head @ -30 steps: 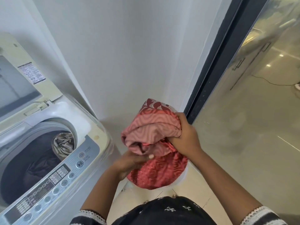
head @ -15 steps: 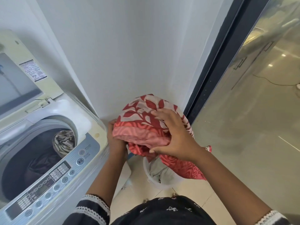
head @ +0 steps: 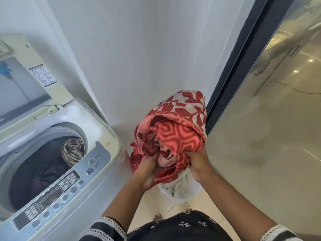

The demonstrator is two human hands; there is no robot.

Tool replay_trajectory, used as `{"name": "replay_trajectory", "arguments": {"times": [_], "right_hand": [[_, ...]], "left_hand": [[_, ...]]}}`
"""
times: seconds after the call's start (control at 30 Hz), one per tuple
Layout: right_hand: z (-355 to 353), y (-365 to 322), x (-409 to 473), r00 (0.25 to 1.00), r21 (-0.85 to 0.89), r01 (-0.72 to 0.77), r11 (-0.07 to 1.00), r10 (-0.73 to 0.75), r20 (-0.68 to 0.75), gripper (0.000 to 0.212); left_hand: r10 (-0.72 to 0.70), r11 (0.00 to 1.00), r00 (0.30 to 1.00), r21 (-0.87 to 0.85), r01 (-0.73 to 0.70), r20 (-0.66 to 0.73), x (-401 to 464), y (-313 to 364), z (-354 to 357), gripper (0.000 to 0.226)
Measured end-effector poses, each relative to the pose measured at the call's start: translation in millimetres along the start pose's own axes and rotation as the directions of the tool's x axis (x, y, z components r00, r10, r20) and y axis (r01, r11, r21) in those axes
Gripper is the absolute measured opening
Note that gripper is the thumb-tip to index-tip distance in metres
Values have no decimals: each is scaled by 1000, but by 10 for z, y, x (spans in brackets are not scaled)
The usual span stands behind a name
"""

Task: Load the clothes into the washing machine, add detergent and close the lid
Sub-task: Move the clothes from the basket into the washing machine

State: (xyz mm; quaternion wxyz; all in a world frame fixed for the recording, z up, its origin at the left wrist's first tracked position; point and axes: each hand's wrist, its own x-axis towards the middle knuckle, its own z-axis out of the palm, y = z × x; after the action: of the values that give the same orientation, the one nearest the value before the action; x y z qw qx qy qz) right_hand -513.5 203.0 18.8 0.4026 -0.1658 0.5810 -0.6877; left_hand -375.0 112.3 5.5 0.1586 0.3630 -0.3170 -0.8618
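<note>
Fabric hides much of both hands in the head view. The left hand (head: 149,168) is buried to the knuckles in the red patterned garment (head: 175,133), its fingers curled into the folds and gripping the cloth from below. The right hand (head: 198,163) clutches the same bundle at its lower right edge, fingertips lost inside the material. The garment is bunched in the air between and above the hands, so its shape and kind cannot be made out.

Just below the hands stands a white bucket (head: 180,200), mostly covered by the bundle and the wrists; pale cloth (head: 180,185) shows inside it, but how much is there cannot be told.

To the left of the hands is the washing machine (head: 111,145), cut off by the left and bottom edges of the frame. Its lid (head: 26,80) stands raised, part of it out of view. The drum (head: 43,167) is dark; a striped brownish garment (head: 73,151) lies against its far wall, and other dark clothes below it are hard to separate. The control panel (head: 57,192) runs along the near side, its smaller labels too small to read.

Beyond the hands rises a plain white wall (head: 147,58). To their right a dark frame (head: 243,66) edges a glossy reflective panel (head: 269,136). The floor (head: 199,206) under the bucket is pale tile.
</note>
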Motion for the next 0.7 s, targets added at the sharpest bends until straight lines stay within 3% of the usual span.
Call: {"name": "replay_trajectory", "arguments": {"times": [0.1,0.17,0.2,0.27,0.33,0.37,0.43,0.57,0.63,0.7], "right_hand": [[-73,-101,83,995,-40,67,997,-70,-72,103],[-106,-179,105,986,-263,124,957,-148,-75,101],[-122,-219,118,972,-433,183,883,-229,-55,96],[-131,-295,144,924,-769,299,565,-374,85,79],[-12,-368,106,900,-915,329,236,-373,227,69],[77,-394,62,903,-931,332,153,-338,266,70],[229,-417,-39,901,-924,359,129,-307,307,78],[289,-635,-113,835,-761,550,345,-237,496,105],[228,-765,-70,787,-662,607,439,-217,578,116],[143,-847,7,795,-662,598,453,-225,564,127]], "left_hand": [[5,937,1000,349,5,-30,8,120,-183,41],[62,905,998,423,-47,-20,-17,218,-337,75],[119,878,993,469,-99,-13,-43,265,-388,95],[254,689,967,696,-201,28,-75,357,-411,125],[336,406,925,858,-314,179,-62,366,-361,131],[349,345,901,858,-380,258,-44,342,-320,126],[417,386,864,806,-449,282,-9,278,-279,105],[529,608,847,673,-422,54,-20,276,-306,66],[504,756,860,521,-396,-77,-1,279,-346,53],[414,873,890,361,-329,-190,20,308,-360,30]]}}
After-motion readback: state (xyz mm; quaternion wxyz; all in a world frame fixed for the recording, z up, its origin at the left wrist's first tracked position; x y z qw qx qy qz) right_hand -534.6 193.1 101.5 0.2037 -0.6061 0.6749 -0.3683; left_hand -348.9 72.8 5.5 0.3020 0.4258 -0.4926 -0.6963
